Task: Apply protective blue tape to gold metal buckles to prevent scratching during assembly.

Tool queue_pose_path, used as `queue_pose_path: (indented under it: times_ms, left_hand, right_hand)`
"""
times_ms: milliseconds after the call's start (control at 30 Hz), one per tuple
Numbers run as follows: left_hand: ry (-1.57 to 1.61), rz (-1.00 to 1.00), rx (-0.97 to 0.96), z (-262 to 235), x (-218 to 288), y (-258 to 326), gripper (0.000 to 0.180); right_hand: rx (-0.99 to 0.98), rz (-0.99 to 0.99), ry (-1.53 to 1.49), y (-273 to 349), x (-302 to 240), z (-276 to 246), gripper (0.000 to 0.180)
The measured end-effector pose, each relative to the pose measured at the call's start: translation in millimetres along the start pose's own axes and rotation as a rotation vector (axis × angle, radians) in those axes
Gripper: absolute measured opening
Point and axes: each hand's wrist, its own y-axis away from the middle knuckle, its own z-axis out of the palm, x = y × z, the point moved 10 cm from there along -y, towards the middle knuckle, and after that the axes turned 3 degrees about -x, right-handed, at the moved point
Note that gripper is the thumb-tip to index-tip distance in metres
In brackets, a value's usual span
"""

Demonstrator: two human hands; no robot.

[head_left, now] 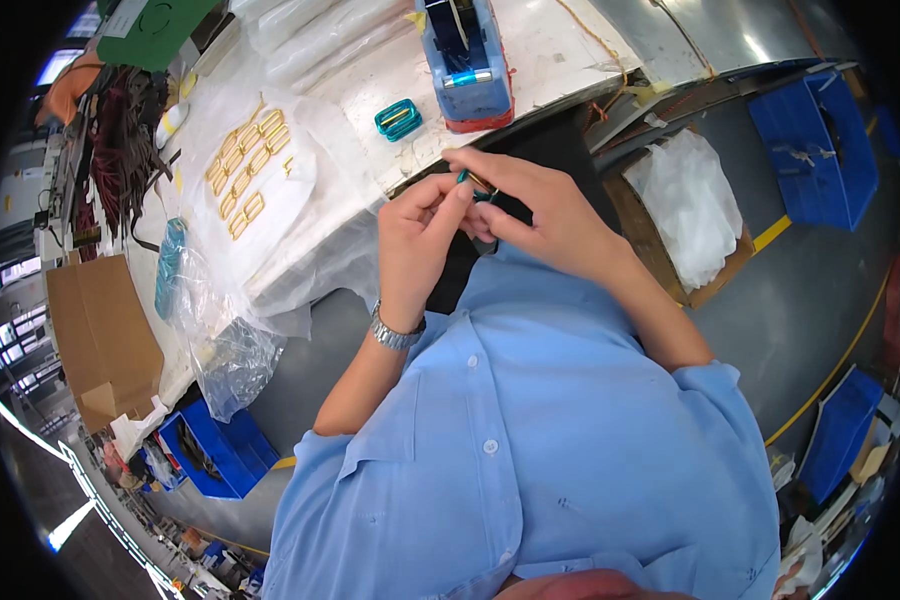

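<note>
At frame centre my left hand [420,225] and right hand [540,205] both pinch a small teal buckle [467,180]; I'd keep fingertips steady, close together.

There are 2 hands at work: the left hand [417,232] and the right hand [535,210], pinching 1 small teal piece [463,177] between them. On the table [560,45] sits 1 blue tape dispenser [467,62] and 1 teal buckle [398,119] just beside it. Roughly 12 gold buckles [245,170] lie in rows on 1 clear plastic sheet [300,190]; the exact count is hard to tell. 1 wristwatch [395,334] shows on the left wrist. I count 3 blue bins [815,145] around the floor, and 1 cardboard box [685,215] stuffed with white plastic.
</note>
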Motion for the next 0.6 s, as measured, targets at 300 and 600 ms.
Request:
queue_pose_path:
  times_ms: [300, 600]
  left_hand:
    - [0.327, -0.001, 0.025, 1.1, -2.1, 18.9, 0.021]
    - [-0.913, 0.565, -0.07, 12.2, 87.1, 36.8, 0.048]
  right_hand:
    - [0.064, 0.299, -0.235, 9.8, 21.5, 2.6, 0.023]
    - [-0.095, 0.187, 0.2, -2.3, -8.6, 4.2, 0.014]
